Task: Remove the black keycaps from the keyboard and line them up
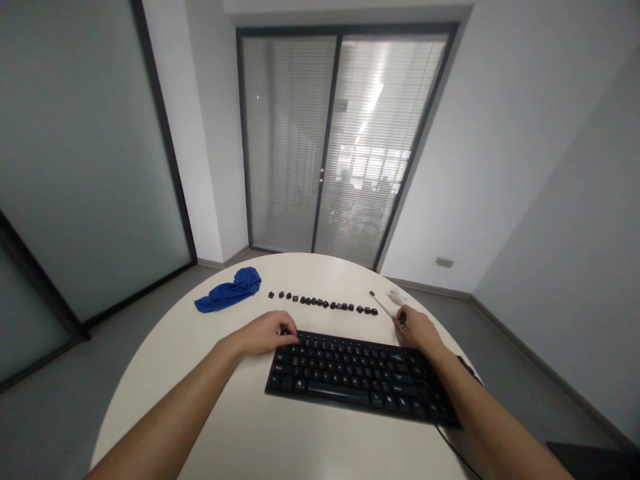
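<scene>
The person's left hand, fingers curled, touches the far-left corner of the black keyboard on the desk; whether it grips anything cannot be told. The right hand pinches a small dark piece (too small to identify) beside a slim brush.

No text can be read. The keyboard bears pale marks on its keys (too small and blurred to make out as letters or numbers), and any print on the small black pieces lined up beyond it is likewise illegible.
</scene>
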Demonstrator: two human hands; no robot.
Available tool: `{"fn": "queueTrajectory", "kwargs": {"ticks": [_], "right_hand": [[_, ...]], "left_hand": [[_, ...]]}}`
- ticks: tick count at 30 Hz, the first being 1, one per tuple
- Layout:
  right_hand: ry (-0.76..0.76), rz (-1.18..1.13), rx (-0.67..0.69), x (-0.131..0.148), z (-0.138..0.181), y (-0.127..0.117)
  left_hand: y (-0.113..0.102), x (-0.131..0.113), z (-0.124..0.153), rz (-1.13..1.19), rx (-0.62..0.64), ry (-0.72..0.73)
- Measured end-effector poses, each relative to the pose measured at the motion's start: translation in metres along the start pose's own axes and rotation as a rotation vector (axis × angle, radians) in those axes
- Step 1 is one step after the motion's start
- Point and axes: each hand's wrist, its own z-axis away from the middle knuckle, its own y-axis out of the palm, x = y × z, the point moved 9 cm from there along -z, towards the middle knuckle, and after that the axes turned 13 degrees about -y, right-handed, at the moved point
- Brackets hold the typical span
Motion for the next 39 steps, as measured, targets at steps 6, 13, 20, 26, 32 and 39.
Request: {"fn": "queueTrajectory", "kwargs": {"ticks": [6,13,20,26,32,39], "right_hand": [[0.026,0.033,-0.005,0.000,-0.002,-0.002],[0.046,0.059,-0.038,-0.004,-0.004,-0.007],[-0.003,-0.010,-0.179,0.023,-0.003,-0.036],[-0.364,-0.455,-0.357,0.141,0.001,-0.086],[-0.530,-0.959,-0.167,0.247,0.012,-0.074],[-0.449,-1.103,0.096,0.269,0.009,-0.004]], "left_hand": [[0.000,-0.001,0.001,0.006,-0.005,0.004],[0.000,-0.001,0.000,0.002,-0.007,0.010],[-0.002,0.000,0.000,0.050,0.030,-0.012],[-0.011,0.021,0.000,0.134,0.061,-0.171],[-0.010,0.036,0.000,0.228,0.096,-0.219],[-0.033,0.017,0.004,0.222,-0.043,-0.094]]}}
